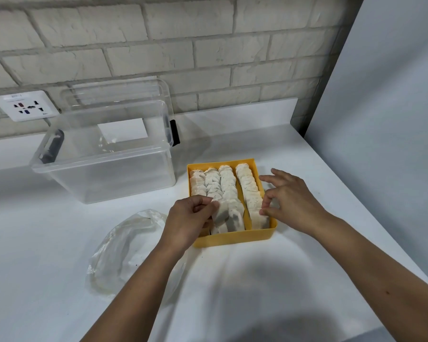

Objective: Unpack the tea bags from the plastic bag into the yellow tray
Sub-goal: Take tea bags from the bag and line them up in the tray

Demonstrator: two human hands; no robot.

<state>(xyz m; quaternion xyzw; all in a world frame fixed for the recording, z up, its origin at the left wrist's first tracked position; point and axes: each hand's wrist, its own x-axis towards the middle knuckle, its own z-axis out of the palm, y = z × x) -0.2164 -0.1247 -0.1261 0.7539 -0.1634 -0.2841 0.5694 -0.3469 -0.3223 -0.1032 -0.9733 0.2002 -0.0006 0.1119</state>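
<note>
Carefully: my left hand (188,218) pinches tea bags (226,188) in the yellow tray (232,239); right hand (292,201) grip unclear; tugging could topple packed rows.

Worn on the head, wide-angle, facing forward and down onto the white counter (232,134), close above the left hand (188,218) and right hand (289,201) at the yellow tray (232,239).

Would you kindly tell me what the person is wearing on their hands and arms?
Nothing shows: the left hand and right hand are ungloved, with no rings, watch or bracelet visible, and both forearms are bare with no sleeve in view.
</note>
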